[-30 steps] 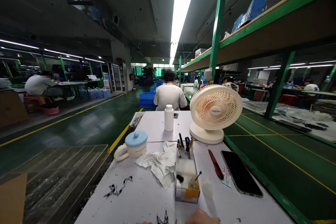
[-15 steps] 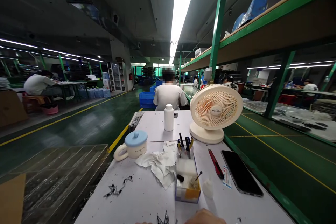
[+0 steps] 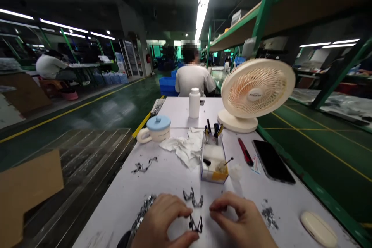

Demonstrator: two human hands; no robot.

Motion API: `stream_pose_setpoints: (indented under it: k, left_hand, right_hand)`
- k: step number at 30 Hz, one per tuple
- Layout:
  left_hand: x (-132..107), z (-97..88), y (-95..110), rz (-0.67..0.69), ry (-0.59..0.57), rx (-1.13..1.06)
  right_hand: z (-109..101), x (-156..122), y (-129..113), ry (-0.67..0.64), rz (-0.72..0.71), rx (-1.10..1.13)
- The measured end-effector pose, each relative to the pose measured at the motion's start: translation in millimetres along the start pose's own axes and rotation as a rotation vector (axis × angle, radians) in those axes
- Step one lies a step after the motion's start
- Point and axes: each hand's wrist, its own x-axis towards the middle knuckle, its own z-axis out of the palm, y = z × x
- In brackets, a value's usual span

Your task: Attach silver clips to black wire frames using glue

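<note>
My left hand [image 3: 165,217] reaches in from the bottom. Its thumb and forefinger are closed on a small black zigzag part [image 3: 196,225] at the table's front. Just beyond lies another black zigzag piece [image 3: 193,198]. My right hand [image 3: 242,219] is to the right of these, thumb and forefinger pinched together; anything between the tips is too small to make out. Beside my left hand is a pile of shiny small metal pieces [image 3: 143,211], partly hidden by that hand. Small grey bits [image 3: 270,217] lie scattered right of my right hand.
On the white table [image 3: 113,205] stand a clear box [image 3: 215,174] of tools, crumpled tissue [image 3: 187,151], a lidded mug [image 3: 159,130], a white bottle [image 3: 194,104] and a fan [image 3: 255,91]. A red cutter [image 3: 245,152] and phone [image 3: 273,161] lie right. A person [image 3: 194,77] sits ahead.
The view has tilted downward, so the table things sit higher in the picture. Both my hands, barely showing at the bottom edge before, are now in plain view.
</note>
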Motion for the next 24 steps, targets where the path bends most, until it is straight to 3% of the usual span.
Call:
stream_pose_setpoints:
  k: [3,12,24]
  left_hand:
    - [1.9,-2.8,4.0,-0.006,0.038,-0.033]
    - [5.2,-3.8,2.5,0.033,0.065,-0.026]
    - [4.2,-5.4,6.9,0.08,0.049,0.061]
  right_hand:
    - [1.2,-3.6,0.0,0.032,0.02,0.054]
    - [0.7,-6.0,2.6,-0.075,0.189,0.198]
    - [9.0,-5.8,2.4,-0.131,0.142,0.233]
